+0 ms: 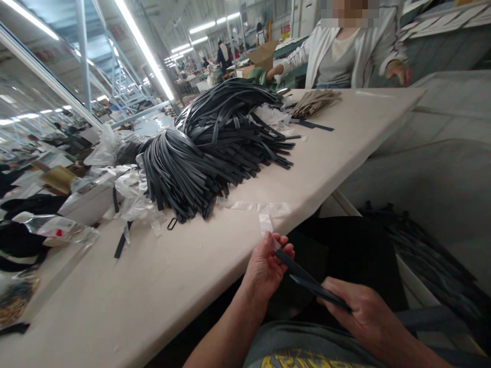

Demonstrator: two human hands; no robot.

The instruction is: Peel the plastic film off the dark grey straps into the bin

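Observation:
I hold a dark strap (307, 281) over my lap, below the edge of the white table (192, 276). My left hand (266, 266) pinches its upper end, where a strip of clear film (265, 223) sticks up. My right hand (362, 312) is closed around the lower part of the strap. A big heap of the same dark straps (215, 148) lies on the table ahead of me. Peeled clear film pieces (261, 207) lie near the table edge.
Crumpled plastic bags (126, 194) and packets lie at the left of the table. A pile of tan strips (314, 102) sits at the far end, where a seated person in a white jacket (345, 51) works. More dark straps (433, 255) lie on the floor at right.

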